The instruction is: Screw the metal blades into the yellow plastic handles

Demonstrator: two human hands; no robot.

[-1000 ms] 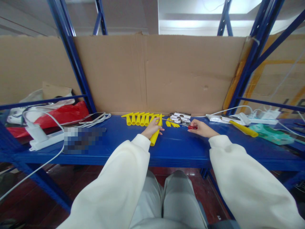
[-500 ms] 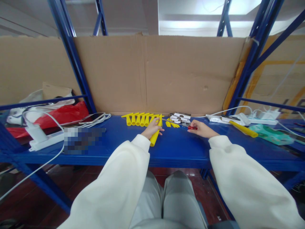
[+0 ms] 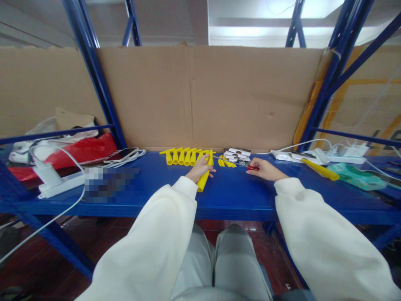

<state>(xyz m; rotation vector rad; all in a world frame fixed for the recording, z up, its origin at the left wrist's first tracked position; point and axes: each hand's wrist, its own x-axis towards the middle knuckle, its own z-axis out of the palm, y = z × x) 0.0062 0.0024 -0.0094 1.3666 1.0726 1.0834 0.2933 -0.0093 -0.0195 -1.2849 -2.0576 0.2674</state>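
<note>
My left hand [image 3: 200,169] is closed around a yellow tapered plastic piece [image 3: 203,183], whose wide end points down toward me. In my right hand [image 3: 263,169] is the red handle of a screwdriver [image 3: 253,168]. Its thin metal shaft runs left to the upper part of the yellow piece; whether the tip sits in a screw is too small to tell. Behind my left hand stands a row of several similar yellow pieces [image 3: 181,157]. Between my hands lie small yellow parts [image 3: 227,162] and a stack of small white boxes [image 3: 237,154].
At the left are a phone [image 3: 121,155], a white power strip [image 3: 59,186] with cables and a red bag [image 3: 84,149]. To the right lie another yellow piece [image 3: 321,169], a green packet [image 3: 355,176] and a charger strip. A cardboard panel [image 3: 238,92] backs the blue shelf [image 3: 232,205].
</note>
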